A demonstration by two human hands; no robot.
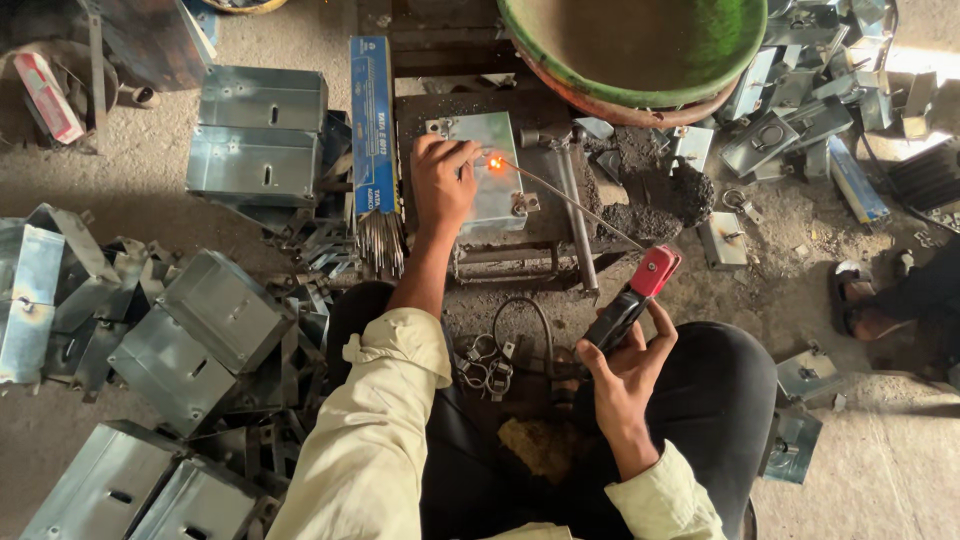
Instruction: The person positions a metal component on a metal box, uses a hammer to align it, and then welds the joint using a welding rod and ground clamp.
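Note:
My left hand (441,182) rests on a small galvanised metal box (490,172) that lies on a dark, soot-covered work stand (545,215). My right hand (628,372) grips a welding electrode holder (632,297) with a red and black clamp. A thin welding rod (572,203) runs from the clamp up and left to the box. The rod's tip glows orange (495,163) right beside my left fingers.
A blue box of welding rods (373,130) with rods spilling out lies left of the stand. Stacks of metal boxes (258,135) sit at the left and lower left (195,340). A large green basin (640,50) and loose metal parts (790,110) are at the top right. Another person's sandalled foot (865,300) is at the right.

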